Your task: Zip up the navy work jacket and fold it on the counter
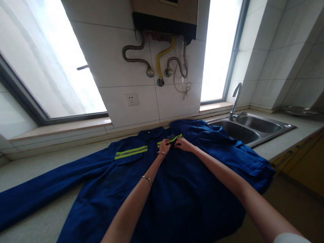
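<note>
A blue work jacket with yellow-green reflective strips lies spread front side up on the counter, its collar toward the wall. One long sleeve stretches off to the left edge. My left hand, with bangles on the wrist and forearm, pinches the cloth at the chest strip on the right side. Close beside it, my right hand has its fingers closed on the same part, by the chest pocket flap. A small pale print shows just above the strip. The fingertips partly hide what they grip.
A double steel sink with a curved faucet is set in the counter at the right. A water heater with hoses hangs on the tiled wall above a socket. A metal tray lies far right.
</note>
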